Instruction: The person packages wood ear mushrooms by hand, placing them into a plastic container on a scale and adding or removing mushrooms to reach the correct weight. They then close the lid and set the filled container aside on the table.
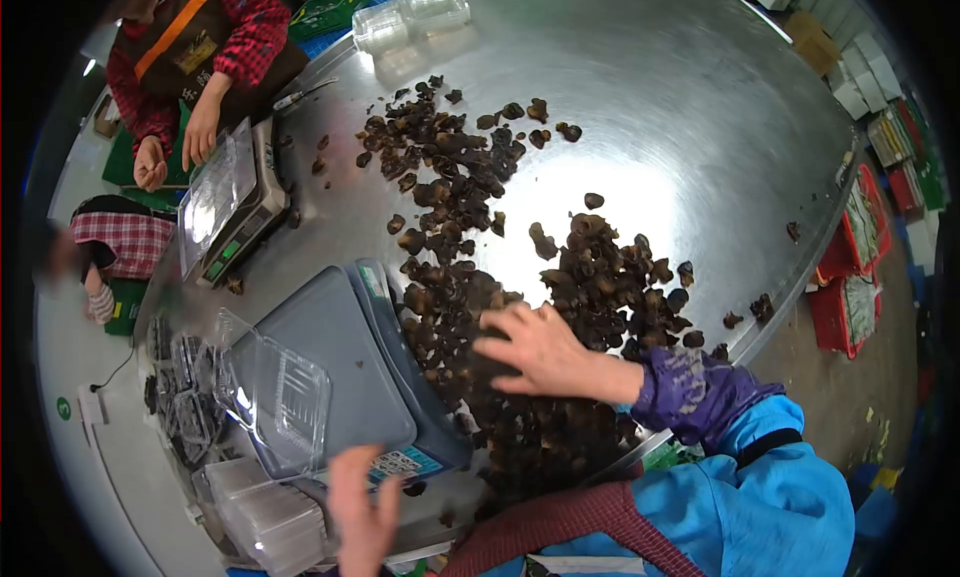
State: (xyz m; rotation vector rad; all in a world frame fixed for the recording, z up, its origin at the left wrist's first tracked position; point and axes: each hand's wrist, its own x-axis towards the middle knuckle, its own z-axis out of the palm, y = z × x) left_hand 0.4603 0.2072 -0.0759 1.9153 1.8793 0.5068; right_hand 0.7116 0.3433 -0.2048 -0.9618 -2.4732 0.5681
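Observation:
Dark brown mushroom pieces (600, 277) lie in loose heaps across a metal table (740, 97). My right hand (540, 352) is over the near heap, fingers spread and pointing left, with nothing visibly held. Low in the view, my left hand (362, 507) is blurred, its fingers apart and nothing seen in it. It is just in front of a grey scale (340, 347) with a flat top. An open clear plastic container (285, 397) rests on the scale's left part. Beside my left hand stands a stack of clear containers (265, 517).
Another scale (240, 197) stands at the upper left, near a person in a checked sleeve (250, 27). Another person (120, 239) is at the far left. Clear containers (410, 22) sit at the table's back edge. Red crates (845, 312) are at the right.

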